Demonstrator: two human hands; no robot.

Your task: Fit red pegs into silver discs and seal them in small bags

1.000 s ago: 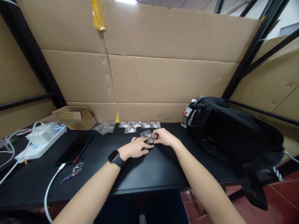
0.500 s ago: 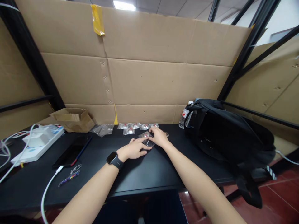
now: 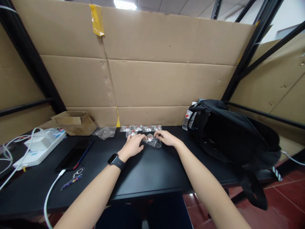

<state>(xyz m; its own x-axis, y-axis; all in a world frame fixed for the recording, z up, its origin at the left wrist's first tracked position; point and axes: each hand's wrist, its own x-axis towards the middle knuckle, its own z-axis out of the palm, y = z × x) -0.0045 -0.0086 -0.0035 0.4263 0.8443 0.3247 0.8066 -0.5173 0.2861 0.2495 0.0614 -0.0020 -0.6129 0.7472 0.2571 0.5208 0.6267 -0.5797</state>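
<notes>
A small clear plastic packet (image 3: 154, 143) with a round silver-and-red item inside lies on the black desk between my hands. My left hand (image 3: 133, 146), with a dark watch on its wrist, reaches over the packet's left side. Its index fingertip is at the packet's edge, and its thumb is spread apart. My right hand (image 3: 166, 138) has its fingers bent, thumb and fingertips together on the packet's upper right edge. Behind, several similar packets (image 3: 147, 128) lie in a row; one more packet (image 3: 132, 133) sits in front of them, partly covered by my left hand.
Left on the desk are a cardboard box (image 3: 73, 123), empty plastic bags (image 3: 105, 132), a power strip (image 3: 40, 152), a phone (image 3: 73, 156) and a keyring (image 3: 72, 180). A water bottle (image 3: 188, 119) and an open black backpack (image 3: 233, 136) stand right. Cardboard (image 3: 147, 82) walls the back.
My left hand has drawn back left and up, off the packet's middle. My right hand has shifted right to its edge. The packet now shows more openly, with its round item facing up.
</notes>
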